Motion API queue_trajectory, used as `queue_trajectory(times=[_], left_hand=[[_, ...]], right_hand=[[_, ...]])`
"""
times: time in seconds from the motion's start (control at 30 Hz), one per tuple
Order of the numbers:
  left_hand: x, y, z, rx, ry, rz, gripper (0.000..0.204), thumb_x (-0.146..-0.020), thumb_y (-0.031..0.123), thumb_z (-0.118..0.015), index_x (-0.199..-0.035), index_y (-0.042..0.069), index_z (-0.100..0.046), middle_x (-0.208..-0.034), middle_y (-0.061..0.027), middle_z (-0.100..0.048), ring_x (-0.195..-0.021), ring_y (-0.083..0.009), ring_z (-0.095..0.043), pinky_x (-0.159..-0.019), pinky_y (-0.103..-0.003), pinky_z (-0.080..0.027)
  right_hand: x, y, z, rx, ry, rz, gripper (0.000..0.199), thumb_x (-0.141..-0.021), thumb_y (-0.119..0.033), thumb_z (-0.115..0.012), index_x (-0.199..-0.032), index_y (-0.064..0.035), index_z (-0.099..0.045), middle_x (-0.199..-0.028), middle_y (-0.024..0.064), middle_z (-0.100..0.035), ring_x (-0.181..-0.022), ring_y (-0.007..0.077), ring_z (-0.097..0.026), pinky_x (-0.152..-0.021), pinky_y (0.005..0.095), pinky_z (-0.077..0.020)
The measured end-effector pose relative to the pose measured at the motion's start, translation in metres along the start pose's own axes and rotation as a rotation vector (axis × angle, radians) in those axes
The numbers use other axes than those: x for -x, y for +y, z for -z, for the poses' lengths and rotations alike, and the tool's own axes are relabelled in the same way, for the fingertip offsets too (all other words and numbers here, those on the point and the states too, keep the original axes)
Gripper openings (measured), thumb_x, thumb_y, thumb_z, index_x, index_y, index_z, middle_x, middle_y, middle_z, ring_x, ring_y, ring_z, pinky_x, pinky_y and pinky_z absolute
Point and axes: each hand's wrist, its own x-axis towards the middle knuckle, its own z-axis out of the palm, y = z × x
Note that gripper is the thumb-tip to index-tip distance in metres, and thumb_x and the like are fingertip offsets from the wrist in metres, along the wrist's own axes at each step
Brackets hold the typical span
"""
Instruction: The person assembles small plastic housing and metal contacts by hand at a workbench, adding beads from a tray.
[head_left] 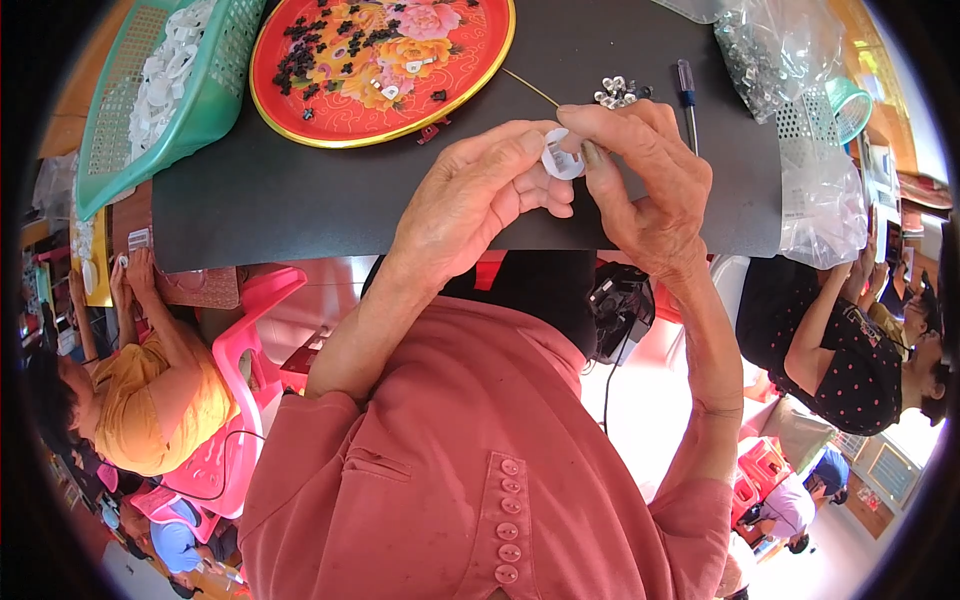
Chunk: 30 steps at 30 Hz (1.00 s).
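The white plastic part (561, 171) sits in mid-view between the two hands, in front of the dark table (320, 200). We see a small, ring-like form with one broken side; its outline is slightly longer up-and-down than across, and this longer axis leans a little from vertical. The gap in its rim points right, toward the right thumb; we cannot tell which way its hidden face points. The left hand (478, 190) pinches its left side, thumb uppermost, fingers curled beneath; the right hand (655, 180) meets its right side with thumb and forefinger, the space between them narrow.

Below the hands we note the table's near edge, crossed by both forearms. Dark surface extends leftward from the left hand to the green basket (215, 85). Above, the red tray's rim (352, 137) bounds the room; rightward, the screwdriver (686, 84) lies just beside the right hand, with the clear bag (822, 195) beyond.
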Motion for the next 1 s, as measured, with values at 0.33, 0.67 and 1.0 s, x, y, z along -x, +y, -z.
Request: queue_trajectory(times=[0.33,0.67,1.0], left_hand=[[0.001,-0.004,-0.009,-0.117,0.133,-0.053,0.028,-0.096,0.019,-0.052,-0.113,-0.002,-0.058,-0.092,-0.0056,-0.062,-0.079,-0.0119,-0.060,-0.075,-0.025,-0.050],[0.000,-0.002,-0.001,-0.111,0.088,-0.043,0.031,-0.097,0.019,-0.050,-0.118,-0.004,-0.055,-0.099,-0.0072,-0.060,-0.084,-0.0138,-0.059,-0.076,-0.028,-0.049],[0.007,0.002,-0.001,0.014,0.034,-0.003,0.028,-0.097,0.019,-0.050,-0.112,-0.003,-0.058,-0.096,-0.0061,-0.059,-0.079,-0.0125,-0.057,-0.075,-0.029,-0.050]], right_hand=[[-0.011,-0.002,0.005,0.282,-0.174,0.228,0.043,-0.063,0.003,-0.065,-0.105,-0.0072,-0.065,-0.076,0.0021,-0.062,-0.069,0.0174,-0.057,-0.071,0.0310,-0.0403],[-0.018,-0.015,0.002,0.095,-0.207,-0.074,0.036,-0.070,0.003,-0.065,-0.105,-0.0054,-0.065,-0.076,0.0031,-0.064,-0.067,0.0163,-0.057,-0.070,0.0298,-0.0409],[-0.070,-0.001,-0.014,-0.296,-0.233,-0.565,0.022,-0.087,-0.002,-0.055,-0.107,0.0002,-0.064,-0.076,0.0060,-0.064,-0.071,0.0081,-0.057,-0.063,0.0216,-0.0454]])
